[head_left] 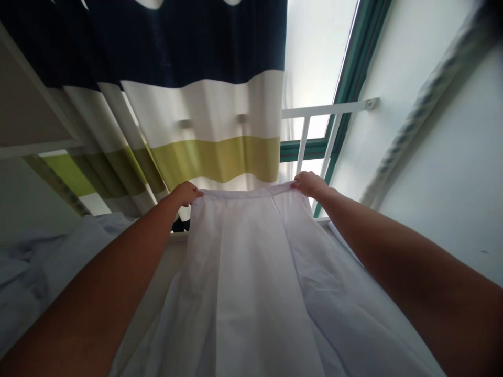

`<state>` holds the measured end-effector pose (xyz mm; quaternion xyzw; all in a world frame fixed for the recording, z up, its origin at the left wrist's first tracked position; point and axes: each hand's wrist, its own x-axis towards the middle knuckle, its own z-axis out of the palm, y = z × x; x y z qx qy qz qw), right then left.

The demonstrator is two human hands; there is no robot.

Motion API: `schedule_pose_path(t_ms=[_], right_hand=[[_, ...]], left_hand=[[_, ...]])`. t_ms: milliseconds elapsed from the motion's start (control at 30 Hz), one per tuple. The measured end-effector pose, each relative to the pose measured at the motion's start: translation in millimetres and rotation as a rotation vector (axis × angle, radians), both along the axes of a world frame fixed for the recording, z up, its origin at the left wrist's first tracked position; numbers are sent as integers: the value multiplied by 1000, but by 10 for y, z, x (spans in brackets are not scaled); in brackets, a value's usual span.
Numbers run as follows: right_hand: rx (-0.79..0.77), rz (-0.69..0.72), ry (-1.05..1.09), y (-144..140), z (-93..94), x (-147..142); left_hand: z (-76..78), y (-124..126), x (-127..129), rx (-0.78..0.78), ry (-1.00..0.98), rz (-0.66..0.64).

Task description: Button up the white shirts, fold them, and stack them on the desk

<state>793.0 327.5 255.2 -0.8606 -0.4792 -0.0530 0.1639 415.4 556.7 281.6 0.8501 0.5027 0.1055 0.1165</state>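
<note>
You hold a white cloth (251, 272) stretched out in front of you, both arms reaching forward and up toward the striped curtain (204, 115). Your left hand (184, 193) is closed on the cloth's top edge at its left corner, just below the curtain's lower white band. Your right hand (310, 183) is pinched shut on the same edge at the right corner, just to the right of the curtain's free side and in front of the white railing (326, 109). Between your two hands the top hem runs nearly straight and taut, sagging only a little in the middle. From there the cloth falls toward you in long soft folds, widening as it nears the bottom of the view.

The curtain hangs behind the cloth, banded dark navy, white and olive green. To the right of the curtain a window (314, 52) lets in bright light, edged by a green frame (353, 68). Left of the curtain, below its folds, lies what seems to be pale rumpled bedding (43, 256), though it is too soft in focus to be sure. A white wall (451, 173) stands further right of the window.
</note>
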Motion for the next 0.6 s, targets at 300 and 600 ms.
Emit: schedule_pose_path(t_ms=[300, 600], right_hand=[[-56, -36, 110, 107, -884, 62], [84, 60, 52, -1627, -592, -80]], left_hand=[[-903, -22, 133, 17, 142, 25], [-784, -1197, -1156, -61, 215, -20]])
